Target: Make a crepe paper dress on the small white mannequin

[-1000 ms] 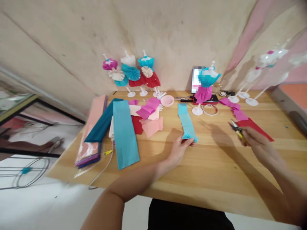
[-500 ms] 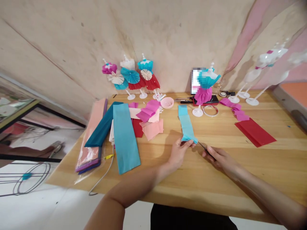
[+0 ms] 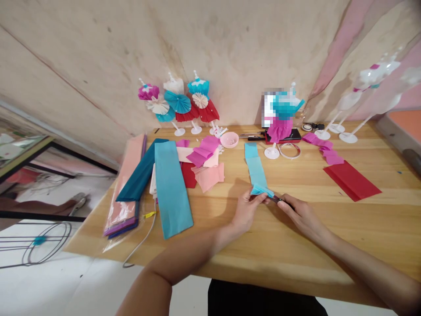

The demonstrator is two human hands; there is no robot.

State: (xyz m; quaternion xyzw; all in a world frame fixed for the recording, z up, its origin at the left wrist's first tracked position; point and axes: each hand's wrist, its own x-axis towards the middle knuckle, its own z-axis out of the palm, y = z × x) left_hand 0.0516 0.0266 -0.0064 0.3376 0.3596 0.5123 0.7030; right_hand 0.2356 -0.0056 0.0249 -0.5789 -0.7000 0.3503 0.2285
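Pinching the pleats tight at the scissors
My left hand (image 3: 246,211) is closing firmly on the blue paper strip (image 3: 255,171) on the wooden table (image 3: 362,228); my right hand (image 3: 304,218) is gripping the scissors (image 3: 279,200) steady against its folded end.

This is a paper-craft workroom. Under the fingers (image 3: 263,197) lies a wooden table (image 3: 368,232), with sheets of colored paper (image 3: 171,188) to their left. Beyond the fingers, small paper dresses (image 3: 182,103) stand on white stands against a bare plaster wall (image 3: 230,44).
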